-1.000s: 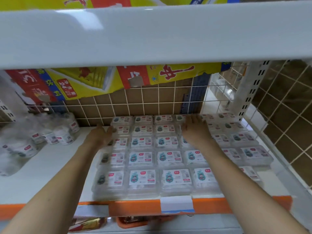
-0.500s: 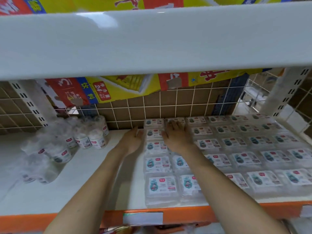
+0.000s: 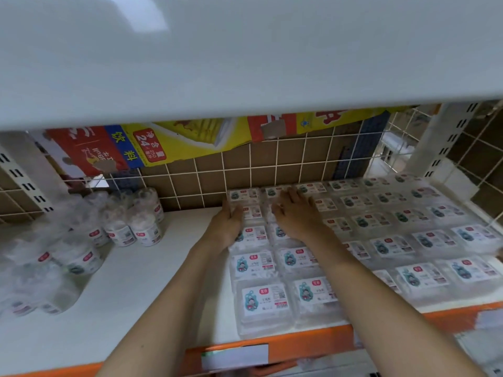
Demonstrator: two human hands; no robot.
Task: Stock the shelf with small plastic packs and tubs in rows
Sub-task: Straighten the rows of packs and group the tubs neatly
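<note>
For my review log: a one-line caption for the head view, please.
Both hands, left hand and right hand, press flat on the leftmost rows of plastic packs; tubs stand left.

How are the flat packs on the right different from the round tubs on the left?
The flat packs are low, squarish and clear; the round tubs are taller and rounded.
The flat packs lie in neat rows side by side; the round tubs stand in a loose bunch, some wrapped in crinkly plastic.
Both hands, left and right, rest on the flat packs; nobody touches the round tubs.
Both sit on the same white shelf and carry white labels with a red mark.
</note>
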